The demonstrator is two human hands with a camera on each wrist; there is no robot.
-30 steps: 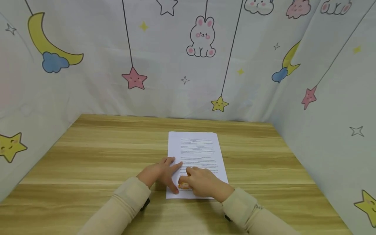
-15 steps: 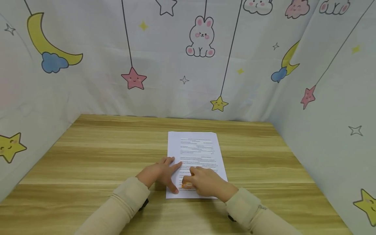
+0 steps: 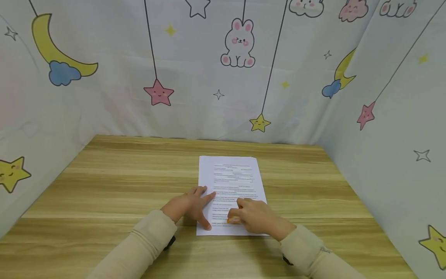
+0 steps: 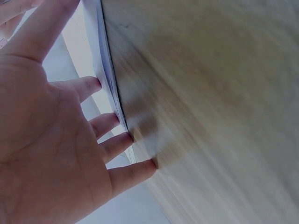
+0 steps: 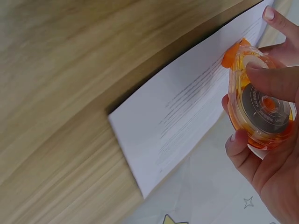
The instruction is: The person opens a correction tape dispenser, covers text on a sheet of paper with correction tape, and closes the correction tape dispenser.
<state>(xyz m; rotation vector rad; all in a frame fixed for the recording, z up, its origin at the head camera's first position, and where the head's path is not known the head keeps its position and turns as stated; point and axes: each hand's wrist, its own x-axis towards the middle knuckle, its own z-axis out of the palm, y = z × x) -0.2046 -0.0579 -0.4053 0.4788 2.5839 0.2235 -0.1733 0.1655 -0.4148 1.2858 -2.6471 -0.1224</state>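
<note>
A small stack of printed paper (image 3: 223,186) lies on the table, and white gaps break several of its upper text lines. My right hand (image 3: 259,217) grips an orange, see-through correction tape (image 5: 264,109), thumb on one side and fingers curled round the other. Its orange tip (image 5: 230,55) meets the sheet near the lower text lines. My left hand (image 3: 191,205) rests with spread fingers over the paper's left edge. In the left wrist view, the left fingertips (image 4: 112,122) lie along that edge, where several sheets show in layers. Part of the lower text is hidden by my right hand.
The wood-grain table (image 3: 122,174) spreads out on both sides of the paper. White curtains (image 3: 195,116) printed with stars, moons and a rabbit stand at its back and sides.
My right hand has slid to the right across the lower part of the sheet, carrying the correction tape. My left hand stays where it was on the paper's left edge.
</note>
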